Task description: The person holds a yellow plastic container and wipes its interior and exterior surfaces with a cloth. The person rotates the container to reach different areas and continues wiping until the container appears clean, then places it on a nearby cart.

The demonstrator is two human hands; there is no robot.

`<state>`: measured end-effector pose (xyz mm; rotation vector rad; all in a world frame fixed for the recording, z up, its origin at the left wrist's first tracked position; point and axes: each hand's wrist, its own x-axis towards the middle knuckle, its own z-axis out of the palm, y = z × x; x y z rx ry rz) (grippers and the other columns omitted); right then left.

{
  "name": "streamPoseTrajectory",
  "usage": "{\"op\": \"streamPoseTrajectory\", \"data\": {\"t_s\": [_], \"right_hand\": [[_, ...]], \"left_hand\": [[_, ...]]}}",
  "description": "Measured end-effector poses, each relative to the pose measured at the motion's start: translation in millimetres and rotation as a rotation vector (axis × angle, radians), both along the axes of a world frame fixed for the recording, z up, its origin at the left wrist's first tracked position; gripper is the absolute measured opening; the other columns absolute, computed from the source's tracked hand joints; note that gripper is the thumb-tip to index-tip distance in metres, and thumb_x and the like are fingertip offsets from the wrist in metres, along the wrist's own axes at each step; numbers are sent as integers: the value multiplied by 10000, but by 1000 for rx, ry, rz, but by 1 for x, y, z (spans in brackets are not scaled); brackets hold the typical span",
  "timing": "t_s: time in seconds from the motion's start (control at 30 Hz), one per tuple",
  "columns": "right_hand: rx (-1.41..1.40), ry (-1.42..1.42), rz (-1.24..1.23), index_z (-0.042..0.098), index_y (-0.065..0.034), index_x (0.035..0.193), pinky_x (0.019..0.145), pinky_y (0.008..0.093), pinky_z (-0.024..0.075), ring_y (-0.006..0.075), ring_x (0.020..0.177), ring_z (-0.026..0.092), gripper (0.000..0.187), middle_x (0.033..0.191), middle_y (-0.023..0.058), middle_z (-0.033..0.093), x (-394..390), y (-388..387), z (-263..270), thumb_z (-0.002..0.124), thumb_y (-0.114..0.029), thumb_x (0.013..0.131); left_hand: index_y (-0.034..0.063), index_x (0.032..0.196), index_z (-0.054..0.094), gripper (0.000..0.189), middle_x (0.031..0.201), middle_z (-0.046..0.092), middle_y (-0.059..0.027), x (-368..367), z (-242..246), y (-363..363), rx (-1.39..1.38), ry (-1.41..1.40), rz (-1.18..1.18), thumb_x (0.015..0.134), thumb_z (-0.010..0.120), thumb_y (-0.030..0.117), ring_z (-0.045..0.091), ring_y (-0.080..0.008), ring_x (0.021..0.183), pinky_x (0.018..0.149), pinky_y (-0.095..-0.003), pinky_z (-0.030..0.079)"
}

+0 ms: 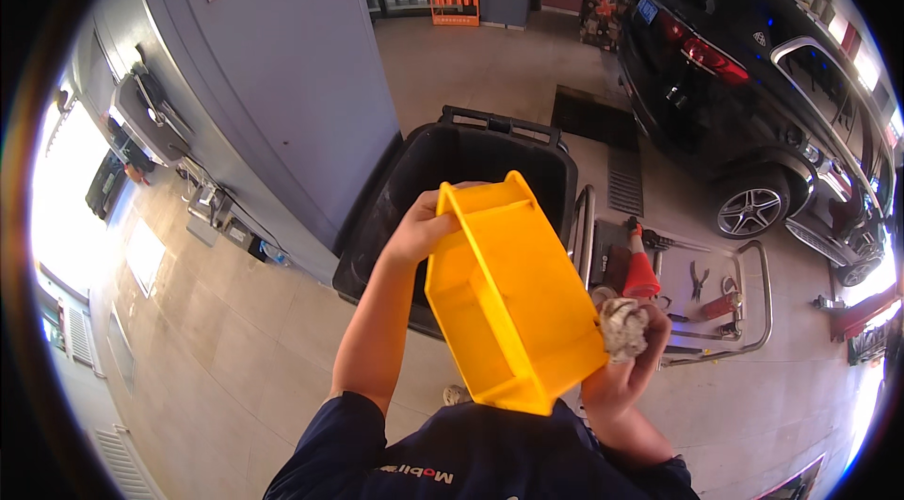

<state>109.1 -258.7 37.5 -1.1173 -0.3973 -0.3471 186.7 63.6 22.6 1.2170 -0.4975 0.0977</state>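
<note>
A yellow plastic parts bin (533,281) is held tilted before my chest, over the near part of a black wheeled trash bin (487,143). My left hand (424,224) grips its far left edge, with some of the fingers hidden behind the wall. In my right hand (639,352) a crumpled, stained white rag (623,330) is pinched, close against the bin's right side. Whether the rag touches the yellow plastic I cannot tell.
A metal cart (759,302) on the right carries a red and white traffic cone (641,274), pliers (699,281) and a red can (720,306). Beyond it stands a black car (706,76). A grey pillar (282,62) rises to the left of the trash bin.
</note>
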Motion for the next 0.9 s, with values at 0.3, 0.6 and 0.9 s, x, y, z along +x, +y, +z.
{"op": "streamPoseTrajectory", "data": {"t_s": [0.3,0.6,0.9], "right_hand": [[-418,-144,296,550,30,1192,930,337,493,269,1036,604,315,1196,199,594,-19,-12,5,614,50,885],[-539,-46,552,618,23,1180,906,376,541,307,1002,683,337,1113,169,676,-9,-39,13,697,39,854],[-712,-114,452,652,0,1183,856,367,547,299,970,675,454,1142,153,647,9,-37,35,811,46,760]], "left_hand": [[45,1266,733,289,1090,766,-91,18,-36,-60,-55,129,176,1108,582,234,741,-156,935,896,-307,594],[65,1555,488,586,1535,552,-162,-86,-24,-99,-3,245,578,1068,626,360,527,-289,1420,1198,-428,396],[-37,1558,423,723,1395,651,-207,-181,15,-118,145,401,327,993,739,284,659,-278,1274,1127,-388,487]]}}
